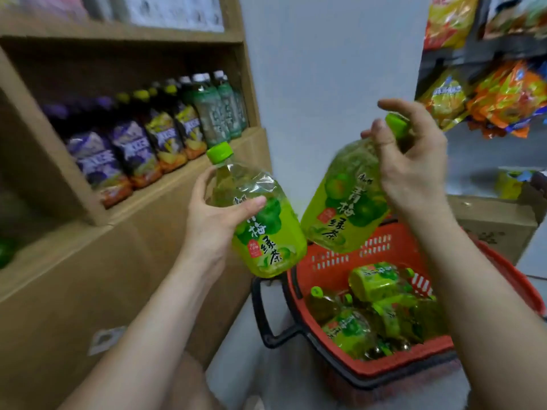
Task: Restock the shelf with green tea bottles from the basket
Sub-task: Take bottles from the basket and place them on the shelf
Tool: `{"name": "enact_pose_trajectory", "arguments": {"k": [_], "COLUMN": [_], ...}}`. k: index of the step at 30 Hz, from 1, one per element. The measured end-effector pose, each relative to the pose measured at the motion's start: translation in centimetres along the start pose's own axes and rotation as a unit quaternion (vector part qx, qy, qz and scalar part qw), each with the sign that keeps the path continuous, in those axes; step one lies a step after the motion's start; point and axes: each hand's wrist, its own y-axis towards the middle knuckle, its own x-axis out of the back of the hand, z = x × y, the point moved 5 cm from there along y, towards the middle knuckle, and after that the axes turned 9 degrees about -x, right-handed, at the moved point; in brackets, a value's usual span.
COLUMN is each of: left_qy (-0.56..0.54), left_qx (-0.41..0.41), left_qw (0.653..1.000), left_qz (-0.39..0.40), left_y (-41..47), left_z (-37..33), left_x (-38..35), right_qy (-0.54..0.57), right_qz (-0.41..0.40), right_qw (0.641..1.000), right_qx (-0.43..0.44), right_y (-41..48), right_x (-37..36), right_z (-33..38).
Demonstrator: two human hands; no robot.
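My left hand (216, 220) grips a green tea bottle (266, 232) around its upper body, cap tilted up toward the shelf. My right hand (414, 167) holds a second green tea bottle (346, 202) by its neck, just below the green cap, and the bottle hangs tilted above the basket. The red basket (340, 258) with black handles sits low at the right and holds several more green tea bottles (376, 282) lying on their sides. The brown shelf (165, 190) at the left carries a row of bottles, with green-labelled ones (216, 113) at its right end.
Purple and yellow labelled drink bottles (130, 149) fill the shelf's left part. A white wall stands behind the hands. Snack bags (497, 102) hang on a rack at the upper right, and a cardboard box (497, 223) sits behind the basket.
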Motion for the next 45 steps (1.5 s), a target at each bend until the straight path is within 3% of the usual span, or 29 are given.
{"name": "enact_pose_trajectory", "arguments": {"k": [4, 9, 14, 19, 25, 29, 32, 36, 42, 45], "left_qy": [0.072, 0.132, 0.284, 0.353, 0.387, 0.588, 0.688, 0.715, 0.749, 0.720], "left_qx": [-0.113, -0.179, -0.211, -0.170, -0.097, -0.124, -0.153, -0.121, -0.064, -0.170], "left_qw": [0.985, 0.943, 0.880, 0.848, 0.834, 0.724, 0.662, 0.649, 0.616, 0.622], "left_qz": [-0.112, -0.248, -0.317, -0.358, -0.382, -0.338, -0.255, -0.229, -0.234, -0.255], "left_y": [-1.4, -4.4, -5.1, -4.5, -4.3, -5.3, -6.0, -5.8, -5.8, -6.4], "left_z": [-8.6, -16.5, -20.4, -19.0, -15.5, -15.4, -14.3, -13.9, -14.2, -15.4], "left_x": [9.4, 21.2, 30.5, 36.8, 41.6, 40.3, 39.1, 39.9, 39.5, 35.7], "right_qy": [0.145, 0.249, 0.278, 0.233, 0.186, 0.006, -0.031, 0.028, 0.027, 0.031], "right_qz": [0.037, 0.097, 0.199, 0.293, 0.418, 0.528, 0.513, 0.462, 0.491, 0.494], "right_qw": [0.988, 0.962, 0.939, 0.927, 0.889, 0.849, 0.858, 0.886, 0.871, 0.866], "right_qx": [-0.028, -0.063, -0.032, 0.008, -0.004, 0.010, 0.007, 0.000, -0.026, -0.063], "right_y": [-0.9, -4.3, -9.0, -12.9, -16.9, -19.2, -20.6, -21.4, -22.0, -18.9], "right_x": [-7.5, -18.8, -30.3, -38.5, -43.8, -45.7, -44.7, -44.5, -43.0, -38.8], "right_z": [6.4, 12.3, 19.2, 22.4, 22.3, 19.7, 17.0, 16.1, 15.6, 13.9]}}
